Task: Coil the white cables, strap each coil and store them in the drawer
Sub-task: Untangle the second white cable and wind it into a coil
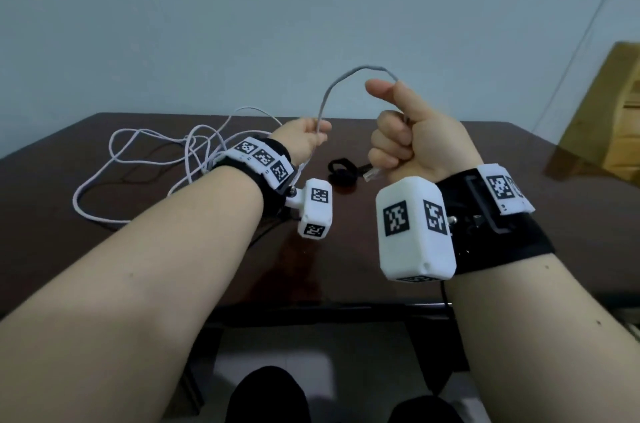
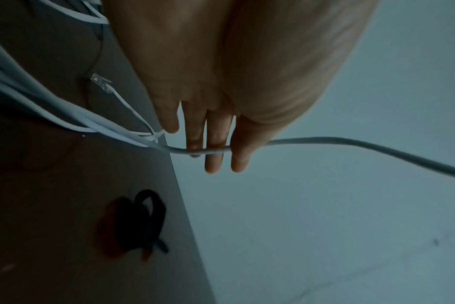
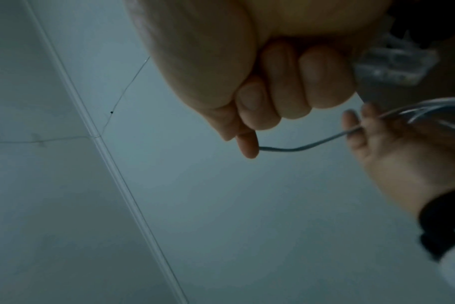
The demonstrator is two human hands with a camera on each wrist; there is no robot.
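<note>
A white cable (image 1: pixel 332 86) arcs in the air between my two hands above the dark wooden table (image 1: pixel 346 266). My right hand (image 1: pixel 394 142) is a raised fist that grips the cable near its end, and the clear plug (image 1: pixel 372 174) sticks out below the fist (image 3: pixel 273 92). My left hand (image 1: pixel 306 138) pinches the same cable (image 2: pixel 351 144) between thumb and fingers (image 2: pixel 213 156). The rest of the cable lies in loose tangled loops (image 1: pixel 156 159) on the table's left. A second clear plug (image 2: pixel 101 83) lies among them.
Black straps (image 1: pixel 343 171) lie on the table between and beyond my hands (image 2: pixel 146 220). A light wooden unit (image 1: pixel 609 117) stands off the table's right end. A pale wall rises behind the table's far edge. My knees show below the near edge.
</note>
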